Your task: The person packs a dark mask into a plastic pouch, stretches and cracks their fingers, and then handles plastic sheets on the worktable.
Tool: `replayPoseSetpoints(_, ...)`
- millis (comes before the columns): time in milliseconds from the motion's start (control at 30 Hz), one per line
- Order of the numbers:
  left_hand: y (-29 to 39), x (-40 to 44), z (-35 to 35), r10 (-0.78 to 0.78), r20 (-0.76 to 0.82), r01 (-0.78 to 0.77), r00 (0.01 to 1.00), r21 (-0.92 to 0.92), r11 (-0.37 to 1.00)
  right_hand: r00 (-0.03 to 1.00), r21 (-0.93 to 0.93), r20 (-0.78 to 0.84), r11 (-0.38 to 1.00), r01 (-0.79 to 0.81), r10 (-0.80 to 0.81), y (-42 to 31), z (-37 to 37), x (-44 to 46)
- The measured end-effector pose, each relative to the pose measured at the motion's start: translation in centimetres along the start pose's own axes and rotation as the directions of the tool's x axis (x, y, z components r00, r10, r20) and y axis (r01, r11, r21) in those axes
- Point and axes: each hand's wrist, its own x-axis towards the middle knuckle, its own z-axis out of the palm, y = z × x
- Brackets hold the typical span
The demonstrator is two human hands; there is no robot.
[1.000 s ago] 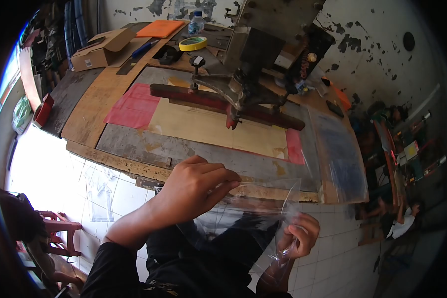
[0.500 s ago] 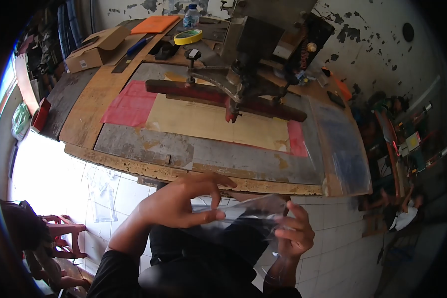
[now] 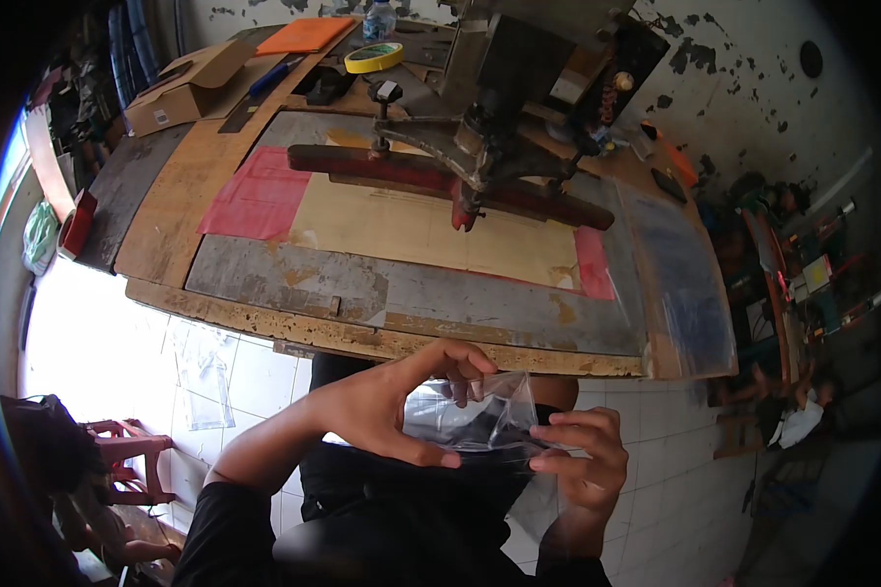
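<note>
A crumpled, see-through piece of plastic film [image 3: 475,416] is held up over my lap, just in front of the table edge. My left hand [image 3: 392,406] curves around its left side, thumb below and fingers above, spread wide with the film between them. On the other side, my right hand [image 3: 587,455] pinches the film between thumb and fingers. Part of the film hangs below my right hand. Whether it is a bag or a single sheet I cannot tell.
A press with a dark red bar [image 3: 401,174] stands over a cream sheet [image 3: 411,235] with pink ends on the worktable [image 3: 411,342]. Yellow tape [image 3: 374,58], a cardboard box [image 3: 191,93] and a bottle [image 3: 380,22] lie behind. A red stool [image 3: 137,460] stands left; people sit at both sides.
My left thumb and fingers have spread farther apart around the film, and the hand has moved slightly right. My right hand has shifted slightly down and right. The film looks more opened out.
</note>
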Motion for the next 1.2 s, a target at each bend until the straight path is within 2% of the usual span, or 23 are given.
replayPoseSetpoints(33, 0.3, -0.1, 0.1, 0.019, -0.035, -0.017, 0.999, 0.044, 0.999, 0.999, 0.013, 0.001, 0.999, -0.034, 0.034, 0.5, -0.2, -0.3)
replayPoseSetpoints(67, 0.5, -0.1, 0.2, 0.017, -0.036, -0.016, 0.999, 0.040, 0.999, 0.997, 0.084, 0.074, 0.996, -0.018, 0.012, 1.2, -0.7, -0.5)
replayPoseSetpoints(100, 0.6, -0.1, 0.4, 0.062, -0.046, -0.055, 0.997, 0.135, 0.989, 0.997, 0.085, 0.078, 0.996, -0.021, 0.014, 1.5, -0.7, -0.7)
replayPoseSetpoints(133, 0.8, 0.0, 0.6, 0.108, -0.052, -0.093, 0.993, 0.229, 0.969, 0.993, 0.191, 0.072, 0.976, -0.101, 0.089, 1.6, -0.7, -0.8)
replayPoseSetpoints(167, 0.9, 0.1, 0.8, 0.108, -0.053, -0.093, 0.993, 0.226, 0.970, 0.984, 0.294, 0.072, 0.939, -0.177, 0.163, 1.8, -0.7, -1.0)
replayPoseSetpoints(200, 1.1, 0.1, 1.0, 0.120, -0.084, -0.092, 0.989, 0.287, 0.954, 0.982, 0.348, 0.037, 0.919, -0.184, 0.183, 1.9, -0.4, -1.2)
replayPoseSetpoints(233, 1.2, 0.1, 1.4, 0.133, -0.113, -0.087, 0.985, 0.347, 0.934, 0.982, 0.348, 0.038, 0.919, -0.187, 0.186, 1.9, -0.4, -1.4)
replayPoseSetpoints(300, 1.3, 0.2, 1.9, 0.130, -0.137, -0.076, 0.982, 0.348, 0.935, 0.977, 0.314, 0.014, 0.926, -0.208, 0.214, 1.3, -0.1, -1.1)
replayPoseSetpoints(367, 1.2, 0.4, 2.2, 0.218, -0.141, -0.122, 0.966, 0.498, 0.859, 0.979, 0.255, 0.012, 0.946, -0.198, 0.202, 0.7, 0.7, -0.2)
replayPoseSetpoints(433, 1.4, 0.6, 2.4, 0.207, -0.130, -0.109, 0.970, 0.527, 0.843, 0.989, 0.099, 0.049, 0.984, -0.146, 0.141, 0.7, 1.5, -0.2)
replayPoseSetpoints(467, 1.5, 0.6, 2.6, 0.195, -0.124, -0.095, 0.973, 0.556, 0.826, 0.988, 0.109, -0.003, 0.982, -0.151, 0.152, 0.5, 2.2, 0.2)
replayPoseSetpoints(567, 2.3, 0.8, 2.5, 0.159, -0.128, -0.072, 0.979, 0.514, 0.855, 0.992, 0.095, 0.005, 0.987, -0.126, 0.126, 1.1, 2.6, -0.4)
replayPoseSetpoints(600, 1.9, 0.6, 2.4, 0.156, -0.127, -0.069, 0.980, 0.515, 0.854, 0.986, 0.148, -0.014, 0.976, -0.160, 0.163, 0.7, 2.8, -0.1)
replayPoseSetpoints(667, 0.6, 0.1, 1.8, 0.086, -0.129, -0.039, 0.988, 0.334, 0.942, 0.988, 0.136, -0.008, 0.979, -0.151, 0.153, 0.2, 2.6, 0.4)
replayPoseSetpoints(700, 0.5, -0.2, 1.5, 0.082, -0.130, -0.034, 0.988, 0.336, 0.941, 0.990, 0.120, -0.001, 0.983, -0.140, 0.141, 0.2, 2.5, 0.5)
replayPoseSetpoints(767, 0.5, -0.6, 1.2, -0.074, -0.134, 0.108, 0.988, 0.270, 0.957, 0.990, 0.116, -0.032, 0.984, -0.136, 0.141, 0.2, 2.4, 0.2)
replayPoseSetpoints(967, -1.0, -1.2, 3.0, -0.023, -0.133, 0.063, 0.991, 0.309, 0.949, 0.986, 0.094, -0.086, 0.986, -0.135, 0.143, 0.3, 2.2, -0.4)
replayPoseSetpoints(1167, -1.8, -1.3, 4.0, -0.020, -0.178, 0.070, 0.984, 0.280, 0.958, 0.991, 0.087, -0.063, 0.990, -0.113, 0.118, 0.7, 1.9, -0.7)
replayPoseSetpoints(1200, -1.5, -1.2, 4.2, -0.043, -0.204, 0.086, 0.978, 0.209, 0.974, 0.991, 0.092, -0.065, 0.989, -0.113, 0.120, 0.7, 1.9, -0.8)
